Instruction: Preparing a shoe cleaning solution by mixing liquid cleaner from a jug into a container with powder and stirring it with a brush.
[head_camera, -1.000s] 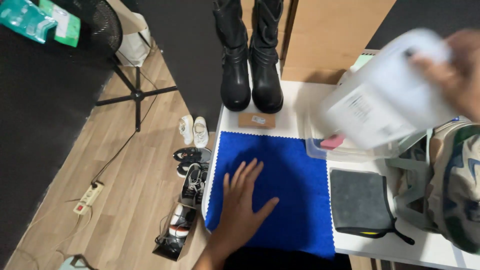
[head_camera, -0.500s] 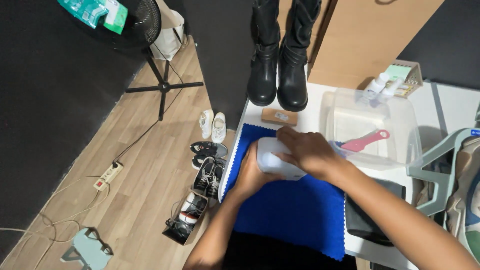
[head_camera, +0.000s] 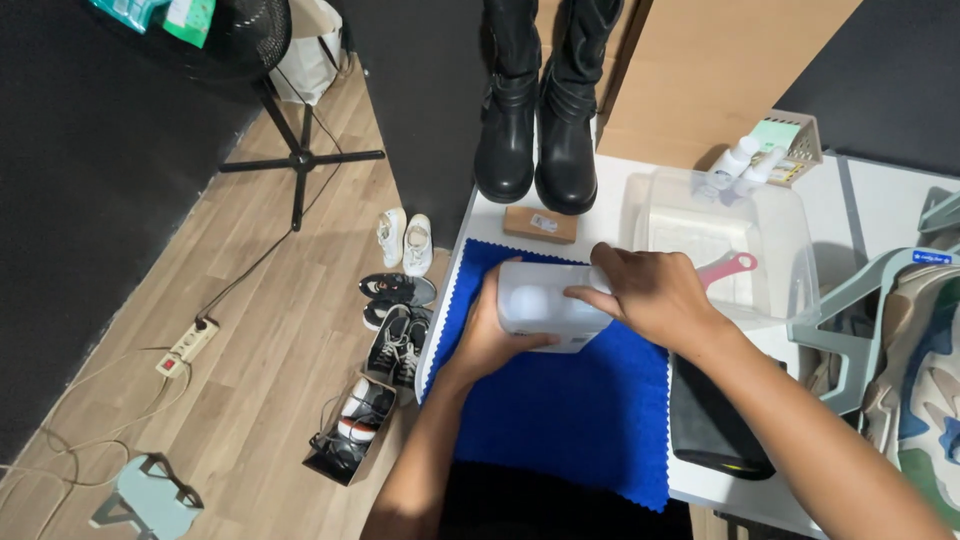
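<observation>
White plastic container (head_camera: 545, 305) sits just above the blue cloth (head_camera: 570, 410), gripped from both sides: the left hand (head_camera: 490, 335) wraps its near end, and the right hand (head_camera: 650, 295) clasps its far side. Beyond lie a clear plastic tub (head_camera: 785, 250), a small wooden block (head_camera: 540, 224) and black boots (head_camera: 535, 120).

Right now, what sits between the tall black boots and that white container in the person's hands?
In the head view, a small brown block lies on the white table between the black boots and the white container, beside the blue cloth's far edge.
</observation>
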